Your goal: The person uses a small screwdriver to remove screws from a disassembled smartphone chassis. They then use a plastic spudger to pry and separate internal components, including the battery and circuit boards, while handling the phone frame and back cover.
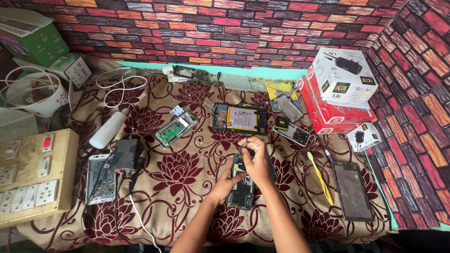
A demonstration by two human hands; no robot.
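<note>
— Where was the opened phone (241, 189) when you looked?

— Flat on the floral cloth (187, 178), near the front edge, lengthwise between the two forearms. The left hand (228, 182) was clasped on its left edge, fingers curled round the side. The right hand (255, 157) sat over its top end, fingers pinched on a small tool (242, 146) with a green tip, pressed down toward the phone's upper part.

— So the phone lay under the right hand?

— Its top end did; the lower half showed clear below the fingers.

— What lay about?

— A yellow toothbrush (320, 177) just to the right, a dark screen panel (352, 190) beyond it, and another opened phone (240, 118) farther back on the cloth. A white squeeze bottle (108, 129) lay well off to the left.
</note>
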